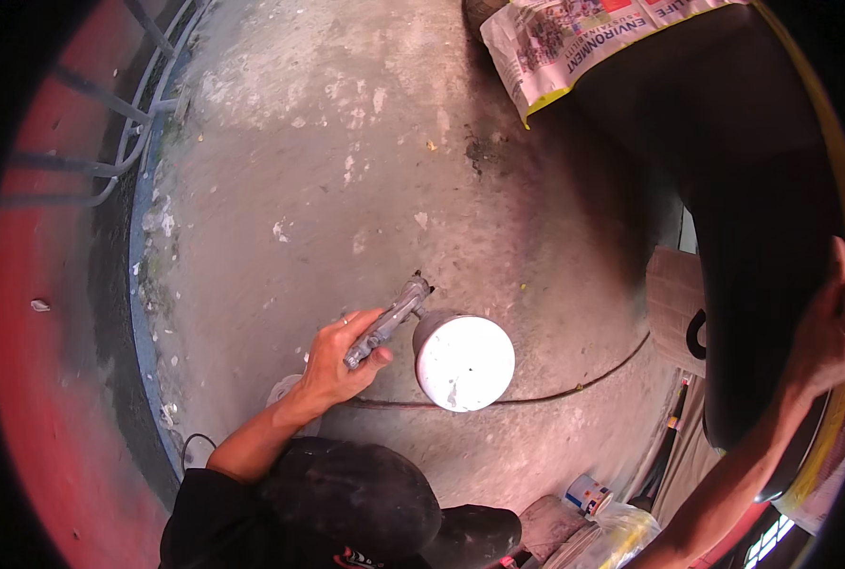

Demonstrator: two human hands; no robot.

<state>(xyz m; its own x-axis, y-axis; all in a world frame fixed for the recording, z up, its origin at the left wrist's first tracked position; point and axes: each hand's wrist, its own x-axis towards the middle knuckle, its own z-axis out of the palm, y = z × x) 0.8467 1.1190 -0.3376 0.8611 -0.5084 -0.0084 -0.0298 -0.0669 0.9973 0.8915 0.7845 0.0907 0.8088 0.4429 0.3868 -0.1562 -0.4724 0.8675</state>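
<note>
My left hand (pixel 339 358) is wrapped round the grey handle of a spray gun (pixel 386 324). Its round cup with a white lid (pixel 466 364) sits to the right of the handle, above the concrete. On the right, a large dark, curved car body panel (pixel 754 142) rises close to me. Along its outer edge, beside the yellow masking tape, my right hand (pixel 825 332) rests with fingers stretched out, partly at the picture's rim. Printed newspaper (pixel 574 47) with yellow tape covers the panel's far end.
Worn concrete floor (pixel 327 190) spreads ahead. Grey metal bars (pixel 90 171) stand against a red wall (pixel 43 379) on the left. A brown cardboard piece (pixel 673 308) is beside the panel. A small paint can (pixel 588 495) and clear plastic (pixel 626 533) lie near my right arm.
</note>
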